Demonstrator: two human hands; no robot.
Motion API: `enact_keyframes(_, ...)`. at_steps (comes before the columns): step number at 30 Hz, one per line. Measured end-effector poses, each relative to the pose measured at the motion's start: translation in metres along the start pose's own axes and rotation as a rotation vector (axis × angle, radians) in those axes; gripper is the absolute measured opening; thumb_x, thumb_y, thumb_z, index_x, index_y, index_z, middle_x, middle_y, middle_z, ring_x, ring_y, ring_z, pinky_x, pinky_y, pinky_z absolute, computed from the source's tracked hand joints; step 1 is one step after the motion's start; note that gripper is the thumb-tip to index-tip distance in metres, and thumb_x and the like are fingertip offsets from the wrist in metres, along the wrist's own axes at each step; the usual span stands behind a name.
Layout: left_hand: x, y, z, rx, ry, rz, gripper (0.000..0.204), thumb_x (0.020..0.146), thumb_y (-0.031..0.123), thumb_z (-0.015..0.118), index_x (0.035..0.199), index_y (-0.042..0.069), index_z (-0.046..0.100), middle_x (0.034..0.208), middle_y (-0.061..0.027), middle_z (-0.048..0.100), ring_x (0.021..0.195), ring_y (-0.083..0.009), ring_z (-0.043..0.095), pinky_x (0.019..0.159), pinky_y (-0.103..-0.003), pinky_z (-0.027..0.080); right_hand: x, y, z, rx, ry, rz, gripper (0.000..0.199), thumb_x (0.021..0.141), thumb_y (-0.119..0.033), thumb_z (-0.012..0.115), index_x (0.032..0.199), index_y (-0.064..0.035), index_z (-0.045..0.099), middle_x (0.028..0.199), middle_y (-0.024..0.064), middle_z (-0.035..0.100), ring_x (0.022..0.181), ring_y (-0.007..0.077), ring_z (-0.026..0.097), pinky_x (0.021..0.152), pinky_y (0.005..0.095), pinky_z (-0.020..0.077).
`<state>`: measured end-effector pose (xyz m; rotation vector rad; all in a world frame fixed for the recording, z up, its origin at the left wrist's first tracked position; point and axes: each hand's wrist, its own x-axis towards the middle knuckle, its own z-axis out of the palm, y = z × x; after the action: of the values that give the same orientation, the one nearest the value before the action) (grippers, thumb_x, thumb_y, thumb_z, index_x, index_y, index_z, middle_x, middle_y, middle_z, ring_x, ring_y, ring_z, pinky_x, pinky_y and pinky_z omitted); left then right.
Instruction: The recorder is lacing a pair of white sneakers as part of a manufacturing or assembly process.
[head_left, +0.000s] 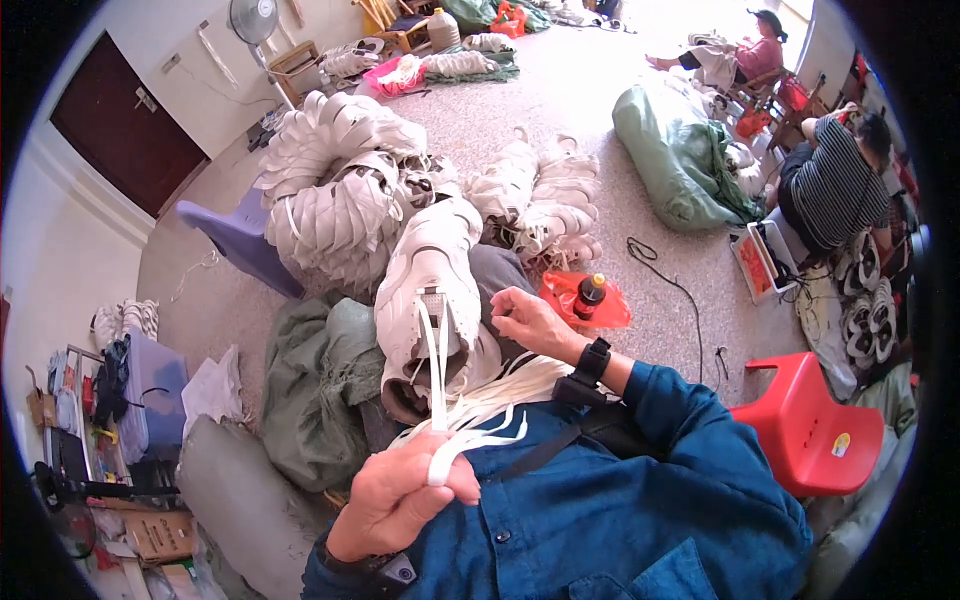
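A pale sneaker upper (432, 262) lies in my lap, its toe pointing away from me and its dark collar opening towards me. White shoelaces (438, 370) run up from its eyelets near the tongue. My left hand (405, 495) is closed round the laces, with a loop over its fingers, and holds them taut towards my body. My right hand (535, 325) hovers just right of the shoe, fingers loosely bent and apart, with nothing visible in it. A bundle of loose white laces (510, 385) lies across my lap beneath the hands.
Piled shoe uppers (335, 190) rest beyond the shoe by a purple chair (235, 235). A dark bottle (590, 293) stands on red plastic at the right. A red stool (815, 425), a black cord (680, 285) and green sacks (660, 150) are farther right, near two seated people.
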<state>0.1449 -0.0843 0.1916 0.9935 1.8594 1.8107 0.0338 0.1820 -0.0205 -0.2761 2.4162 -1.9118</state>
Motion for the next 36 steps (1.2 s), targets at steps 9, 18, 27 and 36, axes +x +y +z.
enact_keyframes(9, 0.0, -0.016, 0.008, -0.282, 0.414, 0.02, 0.043, 0.105, 0.034, 0.045, 0.084, 0.0, 0.06, 0.077, -0.0167, 0.064, 0.077, -0.0313, 0.063, 0.086, -0.051, 0.05, -0.001, -0.002, -0.009, 0.125, -0.121, 0.089, 0.017, 0.096, -0.013, 0.057, 0.102, 0.0018, 0.062, 0.083, 0.0043, 0.065, 0.072, 0.0114, 0.064, 0.066, 0.0266, 0.0531)
enact_keyframes(18, -0.002, -0.045, 0.003, -0.086, 0.149, -0.239, 0.028, 0.105, 0.02, 0.048, 0.096, -0.002, 0.064, 0.096, -0.008, 0.065, 0.093, -0.0183, 0.06, 0.093, -0.038, 0.046, 0.045, -0.057, 0.001, -0.17, 0.051, -0.333, 0.009, 0.094, -0.005, 0.059, 0.099, 0.0002, 0.065, 0.087, 0.0041, 0.062, 0.076, 0.0106, 0.06, 0.069, 0.0257, 0.0499)
enact_keyframes(27, 0.017, -0.143, -0.043, 0.907, 0.45, 0.032, 0.016, 0.089, 0.011, 0.065, 0.091, -0.005, 0.067, 0.135, -0.0282, 0.05, 0.123, -0.0463, 0.047, 0.105, -0.048, 0.038, 0.099, -0.084, 0.035, -0.471, -0.133, -0.562, 0.012, 0.084, -0.01, 0.06, 0.081, 0.0009, 0.063, 0.082, 0.019, 0.064, 0.081, 0.0391, 0.063, 0.073, 0.0461, 0.0499)
enact_keyframes(36, 0.013, -0.175, -0.033, 0.953, 0.446, 0.079, 0.016, 0.089, 0.013, 0.064, 0.087, -0.003, 0.064, 0.144, -0.0281, 0.043, 0.134, -0.0487, 0.038, 0.111, -0.05, 0.032, 0.126, -0.096, 0.035, -0.701, -0.342, -0.439, 0.01, 0.077, -0.007, 0.058, 0.074, 0.0005, 0.064, 0.075, 0.0219, 0.065, 0.076, 0.0404, 0.065, 0.07, 0.0479, 0.0506)
